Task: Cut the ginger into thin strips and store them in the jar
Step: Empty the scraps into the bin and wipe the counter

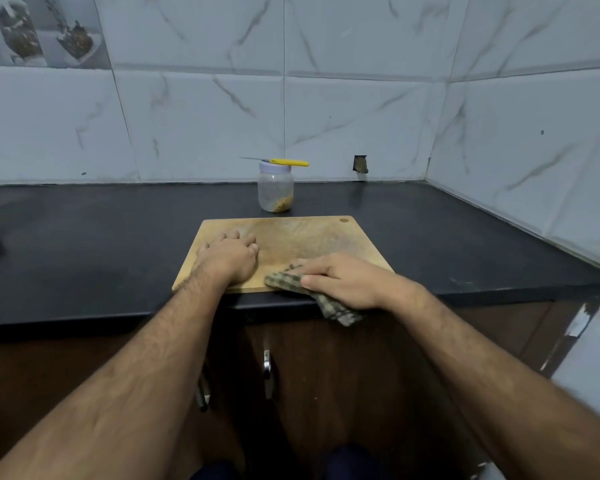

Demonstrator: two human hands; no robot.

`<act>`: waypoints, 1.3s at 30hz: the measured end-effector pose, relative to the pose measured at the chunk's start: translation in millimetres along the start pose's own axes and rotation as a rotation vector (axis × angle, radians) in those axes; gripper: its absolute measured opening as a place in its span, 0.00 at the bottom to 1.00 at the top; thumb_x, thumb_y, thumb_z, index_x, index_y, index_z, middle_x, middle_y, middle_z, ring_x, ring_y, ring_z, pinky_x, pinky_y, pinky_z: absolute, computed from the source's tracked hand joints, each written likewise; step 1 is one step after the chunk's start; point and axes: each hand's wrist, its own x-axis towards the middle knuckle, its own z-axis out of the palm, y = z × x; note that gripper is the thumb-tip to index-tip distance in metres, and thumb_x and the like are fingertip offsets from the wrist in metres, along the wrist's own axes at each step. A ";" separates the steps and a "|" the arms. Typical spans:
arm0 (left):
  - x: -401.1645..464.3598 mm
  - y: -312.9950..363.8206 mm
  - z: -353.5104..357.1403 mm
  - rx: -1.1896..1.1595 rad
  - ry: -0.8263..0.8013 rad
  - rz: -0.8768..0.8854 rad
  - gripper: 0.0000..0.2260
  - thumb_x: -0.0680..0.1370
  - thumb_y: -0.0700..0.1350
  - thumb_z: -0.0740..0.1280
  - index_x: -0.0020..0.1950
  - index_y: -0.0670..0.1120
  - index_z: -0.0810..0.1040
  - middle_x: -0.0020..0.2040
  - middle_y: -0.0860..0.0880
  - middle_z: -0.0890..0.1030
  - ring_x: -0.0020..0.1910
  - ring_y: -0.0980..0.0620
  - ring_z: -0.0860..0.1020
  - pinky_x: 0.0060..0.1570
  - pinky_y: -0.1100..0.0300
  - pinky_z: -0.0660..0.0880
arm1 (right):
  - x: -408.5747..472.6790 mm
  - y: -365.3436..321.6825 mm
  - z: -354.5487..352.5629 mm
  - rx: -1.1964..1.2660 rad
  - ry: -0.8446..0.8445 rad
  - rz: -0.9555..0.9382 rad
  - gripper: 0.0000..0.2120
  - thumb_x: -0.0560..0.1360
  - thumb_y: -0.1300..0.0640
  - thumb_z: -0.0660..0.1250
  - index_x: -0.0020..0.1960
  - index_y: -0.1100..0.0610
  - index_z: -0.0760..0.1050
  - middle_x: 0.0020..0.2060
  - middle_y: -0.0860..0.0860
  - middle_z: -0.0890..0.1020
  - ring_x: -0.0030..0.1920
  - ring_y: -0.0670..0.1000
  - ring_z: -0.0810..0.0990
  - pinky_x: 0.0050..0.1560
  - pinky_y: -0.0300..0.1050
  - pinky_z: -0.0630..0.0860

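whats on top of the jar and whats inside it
A yellow-handled knife lies flat across the lid of the jar. Inside, a small heap of yellowish strips sits at the bottom; the rest looks empty. The cloudy wall hides finer detail.

Right hand presses checked cloth on wooden board.

- Cutting board: light tan wood, darker brown worn patch at centre.
- Cloth: olive and beige check.
- Knife: yellow handle.
- Jar: clear, pale lilac lid (yellowish contents at bottom).
- Countertop: matt black.
- Wall tiles: white, grey marble veining.
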 end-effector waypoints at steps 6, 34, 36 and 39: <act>-2.7 0.4 -1.6 -0.013 0.008 0.010 0.21 0.84 0.51 0.46 0.76 0.52 0.62 0.79 0.47 0.59 0.77 0.46 0.57 0.73 0.42 0.54 | 1.0 27.5 -42.6 -0.125 0.373 0.262 0.18 0.81 0.58 0.58 0.32 0.60 0.69 0.33 0.54 0.77 0.39 0.57 0.75 0.40 0.48 0.66; 1.2 -4.0 2.7 0.003 0.013 0.051 0.21 0.84 0.51 0.47 0.77 0.54 0.61 0.79 0.49 0.59 0.77 0.47 0.57 0.73 0.43 0.55 | 28.5 13.1 -25.7 -0.217 0.728 0.378 0.11 0.78 0.57 0.58 0.43 0.57 0.77 0.43 0.56 0.81 0.45 0.60 0.80 0.41 0.49 0.69; 2.8 -4.9 1.8 0.005 0.014 0.053 0.20 0.83 0.52 0.48 0.76 0.55 0.63 0.78 0.48 0.60 0.76 0.47 0.58 0.73 0.43 0.56 | 50.6 -17.6 5.3 -0.152 0.617 0.218 0.12 0.78 0.56 0.59 0.53 0.54 0.80 0.45 0.55 0.82 0.45 0.58 0.81 0.45 0.50 0.76; 7.9 -10.6 4.0 0.027 -0.002 0.061 0.23 0.82 0.53 0.49 0.77 0.55 0.60 0.78 0.49 0.59 0.77 0.48 0.57 0.73 0.44 0.58 | 61.8 -39.3 42.7 -0.364 0.465 0.101 0.16 0.80 0.48 0.56 0.61 0.47 0.78 0.52 0.54 0.82 0.55 0.58 0.77 0.54 0.53 0.74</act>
